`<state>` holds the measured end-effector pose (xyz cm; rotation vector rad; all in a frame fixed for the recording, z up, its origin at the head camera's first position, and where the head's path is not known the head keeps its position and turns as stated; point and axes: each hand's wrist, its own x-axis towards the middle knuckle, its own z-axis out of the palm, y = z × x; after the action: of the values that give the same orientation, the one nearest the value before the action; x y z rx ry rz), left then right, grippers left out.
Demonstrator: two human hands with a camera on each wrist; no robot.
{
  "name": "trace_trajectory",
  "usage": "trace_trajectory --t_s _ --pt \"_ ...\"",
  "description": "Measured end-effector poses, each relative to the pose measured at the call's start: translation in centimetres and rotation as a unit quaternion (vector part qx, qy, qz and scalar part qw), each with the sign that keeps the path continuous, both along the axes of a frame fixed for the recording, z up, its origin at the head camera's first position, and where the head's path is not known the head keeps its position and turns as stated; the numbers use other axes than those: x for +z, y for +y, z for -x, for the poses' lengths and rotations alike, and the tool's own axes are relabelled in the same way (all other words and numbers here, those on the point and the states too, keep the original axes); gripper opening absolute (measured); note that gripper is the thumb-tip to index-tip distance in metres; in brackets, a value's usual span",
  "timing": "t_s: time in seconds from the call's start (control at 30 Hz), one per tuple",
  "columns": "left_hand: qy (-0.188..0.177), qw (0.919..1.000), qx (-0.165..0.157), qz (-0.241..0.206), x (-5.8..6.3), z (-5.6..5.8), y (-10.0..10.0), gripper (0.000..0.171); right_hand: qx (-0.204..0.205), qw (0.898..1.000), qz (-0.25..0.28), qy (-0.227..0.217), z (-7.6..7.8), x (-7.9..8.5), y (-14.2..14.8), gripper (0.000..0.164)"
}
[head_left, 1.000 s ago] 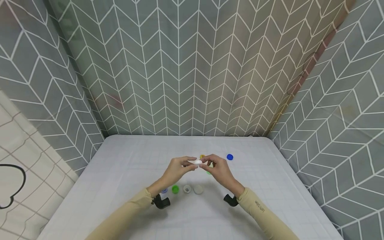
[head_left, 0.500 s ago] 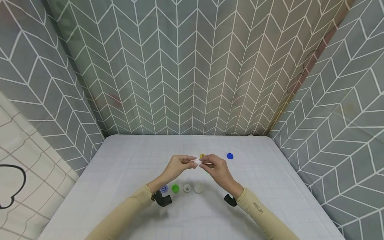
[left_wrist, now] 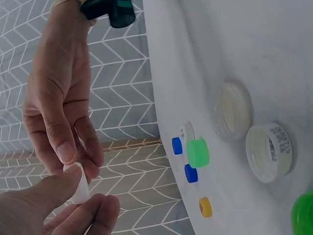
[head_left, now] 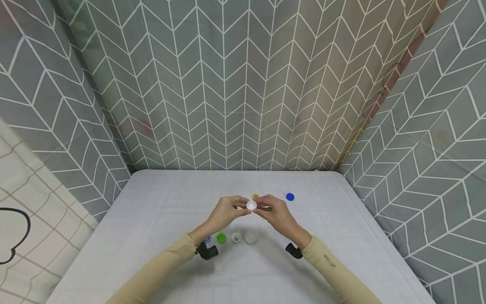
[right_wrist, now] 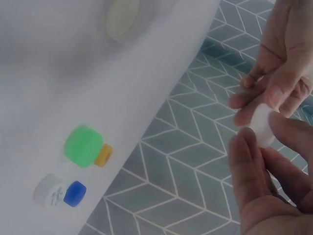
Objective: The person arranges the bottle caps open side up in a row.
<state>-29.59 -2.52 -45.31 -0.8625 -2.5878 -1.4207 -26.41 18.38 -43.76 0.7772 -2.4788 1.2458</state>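
- Holding a small white cap (head_left: 251, 205) up over the bench (head_left: 167, 202), about the middle of the scene and well off the surface.
- Using a narrow grip on each side: pinching the left edge between thumb and fingers of the left hand (head_left: 226, 208), and the right edge likewise with the right hand (head_left: 275, 210).
- Just changed: tipped from edge-on to round face toward the head camera, with faint rings now showing within the rim, both hands in about the same spot.
- Judged from that: turning or inspecting the cap in mid-air, probably with the hollow side on show, rather than setting it down.
- Left untouched on the near side, in a row from left to right: blue-violet cap (head_left: 207, 239), partly covered; green cap (head_left: 221, 238); printed white cap (head_left: 236, 237); pale lid (head_left: 250, 237).
- Farther off: yellow cap (head_left: 255, 196) beyond the hands; blue cap (head_left: 290, 196) to the far right.
- Clearer from the wrists: light green cap (right_wrist: 83, 146), second blue cap (left_wrist: 191, 173) and another white cap (left_wrist: 187, 131).
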Motion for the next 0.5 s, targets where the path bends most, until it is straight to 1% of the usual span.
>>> trace_trajectory --t_s 0.1,0.2,0.27,0.4,0.5 --pt "0.008 0.9998 -0.009 0.015 -0.3 -0.2 0.4 0.031 -0.002 0.999 -0.03 -0.032 -0.1 0.4 0.2 0.028" --pt "0.013 0.9994 -0.024 0.023 -0.6 -0.3 1.0 0.029 -0.009 0.996 -0.072 -0.061 -0.3 0.6 0.4 0.032" --pt "0.023 0.999 -0.029 0.027 -0.9 -0.4 1.4 0.028 -0.009 0.993 -0.092 -0.076 -0.5 0.7 0.5 0.032" --pt "0.049 0.9976 -0.031 0.038 -1.3 -0.4 2.2 0.026 -0.008 0.989 -0.118 -0.083 -0.5 0.8 0.8 0.028" --pt "0.071 0.9948 -0.027 0.067 -1.6 -0.3 2.7 0.025 -0.013 0.986 -0.138 -0.09 -0.4 0.8 1.0 0.025"
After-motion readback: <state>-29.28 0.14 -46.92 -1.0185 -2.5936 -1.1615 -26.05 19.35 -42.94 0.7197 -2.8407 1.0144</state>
